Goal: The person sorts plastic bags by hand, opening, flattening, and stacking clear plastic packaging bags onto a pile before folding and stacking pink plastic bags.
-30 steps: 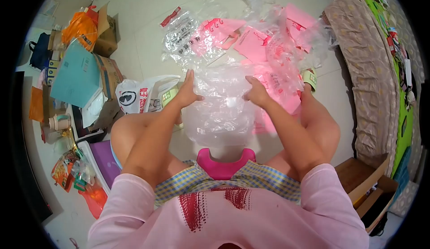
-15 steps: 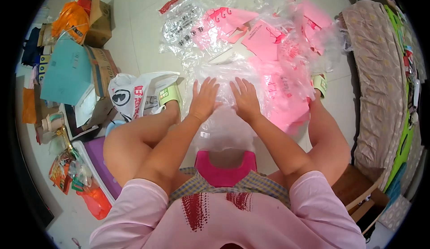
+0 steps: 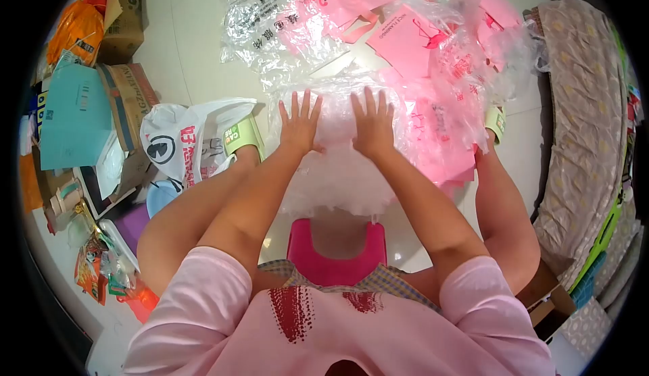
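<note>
A crumpled clear plastic bag (image 3: pixel 334 166) is pressed onto the floor (image 3: pixel 196 72) beneath both hands, its long axis running toward the body. Left hand (image 3: pixel 300 124) and right hand (image 3: pixel 373 123) are laid flat, fingers (image 3: pixel 305 104) spread, released. Pink bags (image 3: pixel 433 106) are heaped beyond the right fingers.

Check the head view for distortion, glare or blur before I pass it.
Head view: strong fisheye bending with black vignette corners; light is even and soft; glare glints on the clear plastic bags under the left hand and right hand; the centre is sharp, the edges compressed.
</note>
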